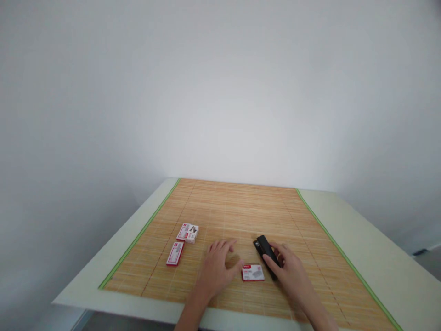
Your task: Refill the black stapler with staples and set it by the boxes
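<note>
Nearest the viewer, two bare forearms come in from the bottom edge over a pale bench [379, 257] covered by a bamboo mat [241, 207] with a green border. The left hand [217, 269] lies palm down on the mat, its fingers [220, 246] loosely spread and flat, gripping nothing. Just right of it, by the thumb, lies a small red-and-white staple box [253, 272], flat on the mat between the two hands; whether the thumb touches it cannot be told. The right hand [291, 271] is to the right of that box, its fingers curled around the near end of a black stapler [266, 248]. The stapler lies slanted, its far end pointing away and to the left, and seems to rest on the mat.

Farther left, well apart from the hands, a second red-and-white box [175, 253] lies flat. Just beyond it, a third box [188, 232] lies at a slight angle, with a dark picture on its top face. Behind the bench stands a plain white wall [220, 92].
</note>
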`<state>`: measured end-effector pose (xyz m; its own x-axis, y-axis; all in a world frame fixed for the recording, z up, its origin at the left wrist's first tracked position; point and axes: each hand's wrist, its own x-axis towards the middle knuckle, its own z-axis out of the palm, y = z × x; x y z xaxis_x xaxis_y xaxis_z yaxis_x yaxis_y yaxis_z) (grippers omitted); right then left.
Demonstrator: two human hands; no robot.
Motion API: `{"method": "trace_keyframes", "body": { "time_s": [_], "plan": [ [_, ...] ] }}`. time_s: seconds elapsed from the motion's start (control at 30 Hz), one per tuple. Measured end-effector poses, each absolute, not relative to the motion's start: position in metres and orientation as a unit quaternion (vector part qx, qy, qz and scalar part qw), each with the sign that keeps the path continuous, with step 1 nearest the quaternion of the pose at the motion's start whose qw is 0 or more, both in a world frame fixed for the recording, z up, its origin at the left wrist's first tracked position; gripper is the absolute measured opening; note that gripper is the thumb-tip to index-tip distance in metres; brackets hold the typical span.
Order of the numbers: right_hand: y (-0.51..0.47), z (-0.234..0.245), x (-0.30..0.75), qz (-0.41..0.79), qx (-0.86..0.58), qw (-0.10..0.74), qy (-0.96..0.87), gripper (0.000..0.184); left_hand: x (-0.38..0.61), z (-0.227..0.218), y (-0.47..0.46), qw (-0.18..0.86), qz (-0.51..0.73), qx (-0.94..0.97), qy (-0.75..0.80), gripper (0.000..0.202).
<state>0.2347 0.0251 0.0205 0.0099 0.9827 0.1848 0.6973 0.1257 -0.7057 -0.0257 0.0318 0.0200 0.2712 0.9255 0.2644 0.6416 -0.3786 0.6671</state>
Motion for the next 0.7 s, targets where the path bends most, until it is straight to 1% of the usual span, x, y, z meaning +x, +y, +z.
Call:
{"method": "trace_keyframes", "body": {
  "time_s": [0.07, 0.13, 0.2, 0.3, 0.4, 0.43, 0.47, 0.53, 0.57, 0.6, 0.7],
  "plan": [
    [0.017, 0.009, 0.236, 0.234, -0.647, 0.359, -0.631, 0.047, -0.015, 0.023, 0.022, 0.23, 0.304, 0.793, 0.476, 0.065],
    [0.01, 0.003, 0.232, 0.252, -0.658, 0.377, -0.601, 0.049, -0.001, 0.024, 0.013, 0.226, 0.287, 0.817, 0.447, 0.071],
    [0.005, 0.002, 0.227, 0.258, -0.669, 0.383, -0.583, 0.052, 0.011, 0.024, 0.007, 0.21, 0.267, 0.831, 0.44, 0.071],
    [0.002, 0.003, 0.222, 0.265, -0.675, 0.376, -0.577, 0.056, 0.015, 0.021, 0.004, 0.183, 0.245, 0.812, 0.497, 0.069],
    [0.0, 0.006, 0.224, 0.288, -0.666, 0.362, -0.585, 0.058, 0.0, 0.021, 0.003, 0.169, 0.244, 0.769, 0.566, 0.057],
    [-0.002, 0.007, 0.225, 0.297, -0.659, 0.357, -0.591, 0.059, -0.008, 0.022, 0.003, 0.177, 0.243, 0.768, 0.565, 0.057],
    [-0.003, 0.009, 0.227, 0.306, -0.652, 0.351, -0.598, 0.059, -0.015, 0.023, 0.003, 0.193, 0.24, 0.774, 0.553, 0.064],
    [-0.006, 0.012, 0.228, 0.322, -0.638, 0.344, -0.609, 0.058, -0.029, 0.027, 0.003, 0.234, 0.223, 0.794, 0.516, 0.085],
    [-0.007, 0.013, 0.228, 0.326, -0.632, 0.343, -0.613, 0.058, -0.033, 0.029, 0.004, 0.251, 0.213, 0.8, 0.502, 0.09],
    [-0.008, 0.015, 0.226, 0.33, -0.627, 0.341, -0.618, 0.057, -0.036, 0.031, 0.005, 0.26, 0.207, 0.801, 0.498, 0.088],
    [-0.01, 0.018, 0.216, 0.342, -0.606, 0.34, -0.633, 0.054, -0.031, 0.033, 0.009, 0.266, 0.213, 0.793, 0.504, 0.074]
  ]
}}
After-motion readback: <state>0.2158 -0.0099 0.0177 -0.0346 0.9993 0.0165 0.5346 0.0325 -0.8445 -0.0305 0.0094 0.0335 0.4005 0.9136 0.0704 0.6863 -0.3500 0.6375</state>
